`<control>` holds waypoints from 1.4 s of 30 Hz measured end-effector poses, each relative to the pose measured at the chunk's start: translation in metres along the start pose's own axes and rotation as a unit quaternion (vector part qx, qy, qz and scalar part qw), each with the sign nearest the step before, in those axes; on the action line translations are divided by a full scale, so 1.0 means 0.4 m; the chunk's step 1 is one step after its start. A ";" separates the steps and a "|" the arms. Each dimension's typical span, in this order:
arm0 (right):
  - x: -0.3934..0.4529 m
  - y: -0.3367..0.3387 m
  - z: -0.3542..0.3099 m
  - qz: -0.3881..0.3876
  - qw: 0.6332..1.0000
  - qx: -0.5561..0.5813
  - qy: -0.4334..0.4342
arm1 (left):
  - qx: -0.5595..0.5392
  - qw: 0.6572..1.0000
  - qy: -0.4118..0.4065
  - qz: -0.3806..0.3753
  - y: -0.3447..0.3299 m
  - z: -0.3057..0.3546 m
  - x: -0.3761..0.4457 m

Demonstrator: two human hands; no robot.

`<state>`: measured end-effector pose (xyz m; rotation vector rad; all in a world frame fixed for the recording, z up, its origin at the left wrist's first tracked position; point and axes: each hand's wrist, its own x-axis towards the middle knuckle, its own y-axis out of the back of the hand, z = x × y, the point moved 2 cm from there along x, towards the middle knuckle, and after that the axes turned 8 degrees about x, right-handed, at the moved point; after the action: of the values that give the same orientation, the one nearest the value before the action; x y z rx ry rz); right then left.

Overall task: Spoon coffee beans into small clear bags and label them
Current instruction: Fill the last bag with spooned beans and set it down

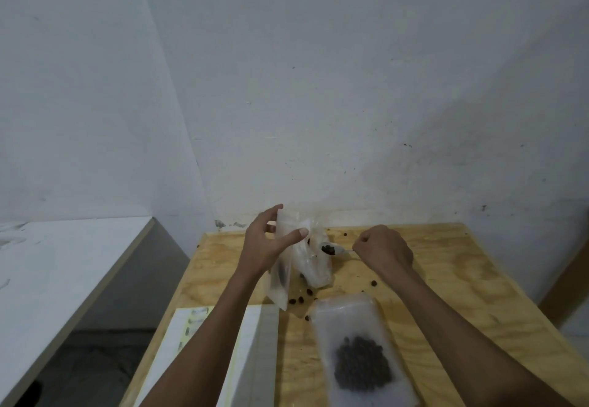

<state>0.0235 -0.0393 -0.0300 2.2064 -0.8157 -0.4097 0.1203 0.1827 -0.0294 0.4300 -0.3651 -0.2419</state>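
Left hand (pixel 266 244) holds a small clear bag (pixel 282 266) upright near the back of the plywood table (pixel 446 279) — thumb pressed on the near face of the bag's top, fingers curled round the far edge at the mouth. Bag hangs down from the grip, its bottom reaching the table; whether any beans are inside it is hard to tell.

Right hand (pixel 384 249) is closed in a fist round the handle of a metal spoon (pixel 333 249). Spoon bowl points left, carries a small heap of coffee beans (pixel 328 250), and sits just beside the mouth of the held bag, over a second, crumpled clear bag (pixel 314 266) that stands on the table just right of the held one. Handle mostly hidden in the fist.

Nearer the camera, a filled clear bag (pixel 360 352) lies flat on the table with a dark cluster of beans in its lower half; the right forearm crosses beside it. Loose beans (pixel 301 296) scattered on the wood between the bags, a few more toward the right and back edge.

Under the left forearm, a white sheet of labels (pixel 191 336) — small marks down its left side, unreadable — lies at the table's near left corner. White shelf-like surface (pixel 63 263) to the left, apart from the table. Grey wall (pixel 318 88) behind.
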 end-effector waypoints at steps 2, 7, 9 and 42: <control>0.002 0.002 0.006 0.004 1.000 0.005 -0.004 | 0.022 0.999 -0.024 -0.001 -0.001 0.009 -0.002; 0.010 0.028 0.016 0.008 0.999 0.036 -0.001 | 0.091 0.991 -0.092 -0.018 -0.016 0.031 -0.019; 0.003 0.059 0.007 0.007 0.998 0.055 0.013 | 0.126 0.985 -0.112 -0.024 -0.021 0.032 -0.023; -0.043 -0.025 -0.037 -0.003 0.985 -0.085 0.147 | -0.145 0.985 0.088 -0.045 -0.045 0.000 -0.016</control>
<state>0.0225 -0.0146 -0.0267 2.0474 -0.5912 -0.1441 0.1116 0.1687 -0.0394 0.1790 -0.1342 -0.3370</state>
